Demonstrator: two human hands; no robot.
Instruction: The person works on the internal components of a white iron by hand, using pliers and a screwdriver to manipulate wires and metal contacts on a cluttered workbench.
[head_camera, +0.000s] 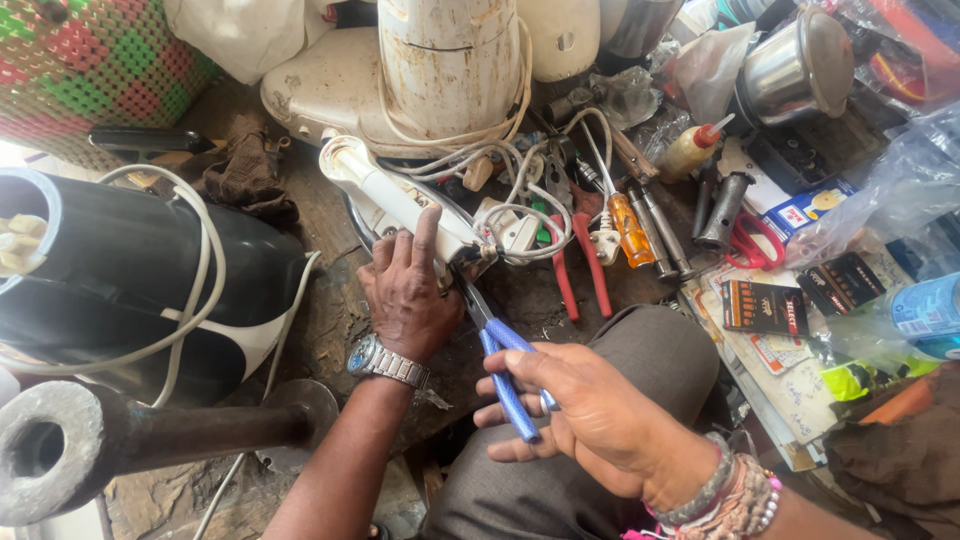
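My left hand (408, 290), with a metal watch on its wrist, presses down on a white hand-blender body (392, 190) that lies on the worn workbench. My right hand (580, 415) grips blue-handled pliers (505, 365). The pliers' jaws reach up to the end of the white blender body, right beside my left fingers, where a tangle of white cable (510, 215) begins. The jaw tips are partly hidden by my left hand.
A black and white appliance (150, 280) lies at left, a heavy metal bar (120, 435) below it. A white mixer base (440, 70) stands behind. Red-handled pliers (580, 265), an orange screwdriver (632, 230), red scissors (755, 240), a steel pot (795, 65) and small boxes crowd the right.
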